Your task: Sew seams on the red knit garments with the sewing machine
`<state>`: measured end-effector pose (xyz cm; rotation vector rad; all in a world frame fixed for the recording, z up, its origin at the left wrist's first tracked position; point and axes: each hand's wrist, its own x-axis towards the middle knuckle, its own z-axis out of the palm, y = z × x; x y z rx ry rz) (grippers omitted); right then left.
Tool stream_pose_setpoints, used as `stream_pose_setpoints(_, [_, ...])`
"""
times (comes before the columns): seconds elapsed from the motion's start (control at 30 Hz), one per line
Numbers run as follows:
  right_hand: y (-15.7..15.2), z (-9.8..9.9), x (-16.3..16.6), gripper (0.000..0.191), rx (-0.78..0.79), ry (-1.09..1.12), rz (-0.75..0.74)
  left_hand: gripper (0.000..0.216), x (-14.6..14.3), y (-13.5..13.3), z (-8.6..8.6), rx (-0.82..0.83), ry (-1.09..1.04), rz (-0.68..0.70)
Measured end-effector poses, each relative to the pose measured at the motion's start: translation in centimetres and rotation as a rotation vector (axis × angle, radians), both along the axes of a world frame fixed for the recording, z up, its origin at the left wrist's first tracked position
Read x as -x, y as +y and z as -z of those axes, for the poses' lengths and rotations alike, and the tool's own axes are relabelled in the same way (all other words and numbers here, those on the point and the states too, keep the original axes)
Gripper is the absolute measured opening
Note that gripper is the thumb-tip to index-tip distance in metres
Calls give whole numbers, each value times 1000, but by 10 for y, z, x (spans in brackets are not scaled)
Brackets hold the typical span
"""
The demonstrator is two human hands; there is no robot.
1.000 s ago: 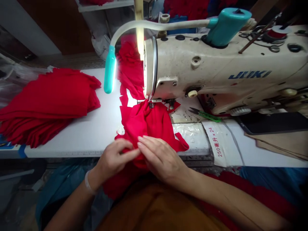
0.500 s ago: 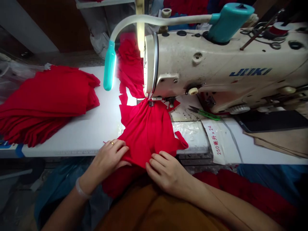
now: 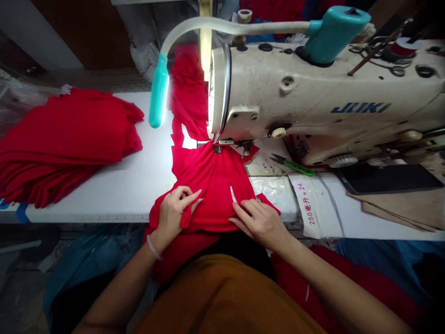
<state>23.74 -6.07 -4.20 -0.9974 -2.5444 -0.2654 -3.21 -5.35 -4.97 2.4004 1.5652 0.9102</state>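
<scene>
Left arm: bare forearm (image 3: 121,283) slants from the lower left, up and inward.
Left wrist (image 3: 155,245): roughly in line with the forearm.
Left hand (image 3: 174,211): back up, fingers bent in a pinch, two digit tips jutting toward the right hand (image 3: 262,221).
Right arm: bare, angled up from the lower right corner.
Right hand: back up, fingers loosely bent, tips pointing left; well apart from the left.

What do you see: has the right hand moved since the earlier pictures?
Yes. Judged against the machine, the right hand has moved to the right since both earlier pictures.
</scene>
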Motion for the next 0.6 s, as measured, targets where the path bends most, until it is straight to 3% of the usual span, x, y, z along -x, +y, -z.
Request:
stream_pose_setpoints(0.17, [-4, 7, 13, 29, -34, 116, -123, 30, -6, -1, -24, -79, -8, 95])
stream_pose_setpoints(0.3, [1, 15, 17, 26, 35, 189, -160, 33, -23, -12, -20, -52, 184, 254])
stream_pose_setpoints(0.6, [2, 19, 7, 21, 4, 192, -158, 33, -33, -21, -17, -92, 240, 262])
